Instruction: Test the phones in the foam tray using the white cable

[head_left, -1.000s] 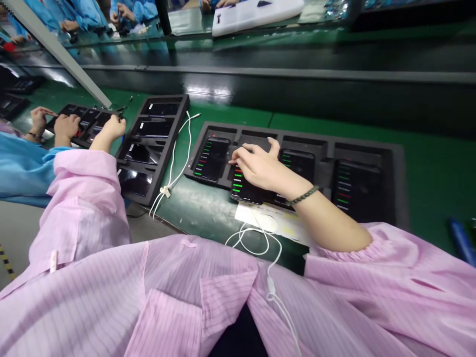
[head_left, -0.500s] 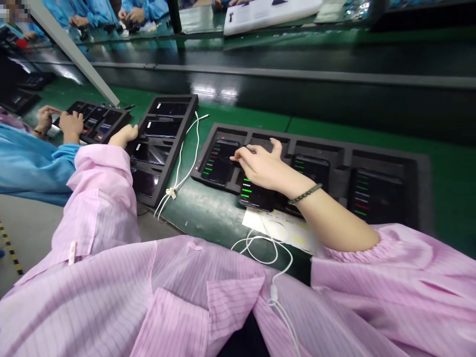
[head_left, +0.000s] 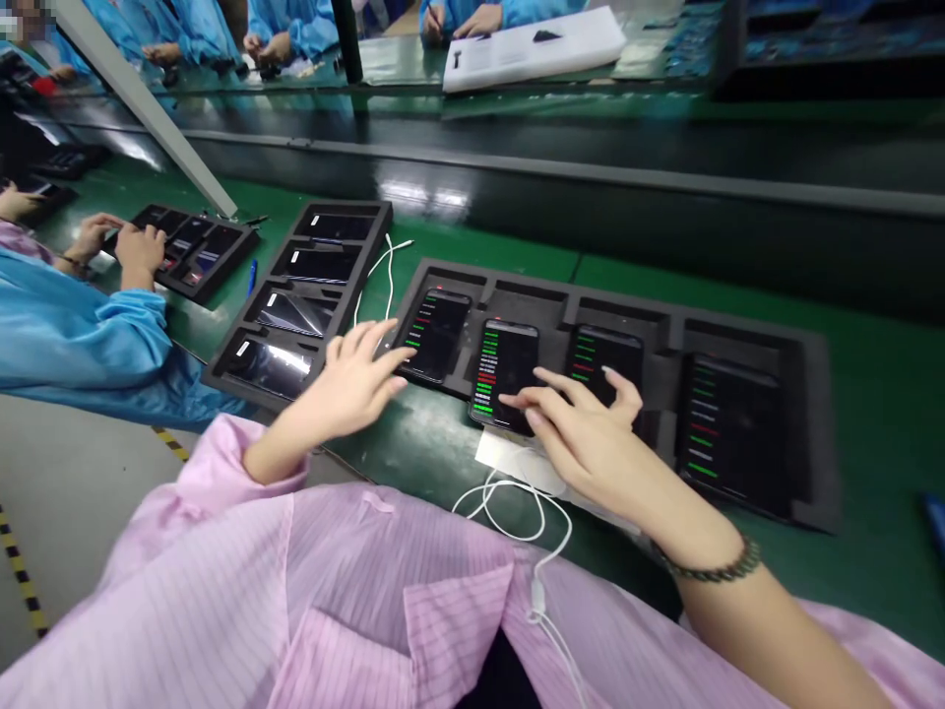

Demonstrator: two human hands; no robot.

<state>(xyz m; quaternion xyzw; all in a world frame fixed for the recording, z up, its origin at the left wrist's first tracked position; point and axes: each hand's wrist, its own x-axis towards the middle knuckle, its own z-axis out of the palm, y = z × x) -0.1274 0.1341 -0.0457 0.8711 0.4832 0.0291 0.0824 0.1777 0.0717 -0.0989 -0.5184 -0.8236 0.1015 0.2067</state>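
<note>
We hold our left hand (head_left: 358,382) open, fingers spread over the left end of a long black compartmented tray (head_left: 668,433), beside its leftmost phone. Our right hand (head_left: 591,433), apart from the left and also open, points a finger over the black phone with coloured text lines (head_left: 506,369), which overlaps the tray's near edge; we cannot tell if it touches. Near our edge of the green table (head_left: 878,443) lies a looped white cable (head_left: 568,532).

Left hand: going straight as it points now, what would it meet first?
The left hand would probably meet the leftmost phone in the right tray; a fingertip overlaps it in view, but depth is unclear.
</note>
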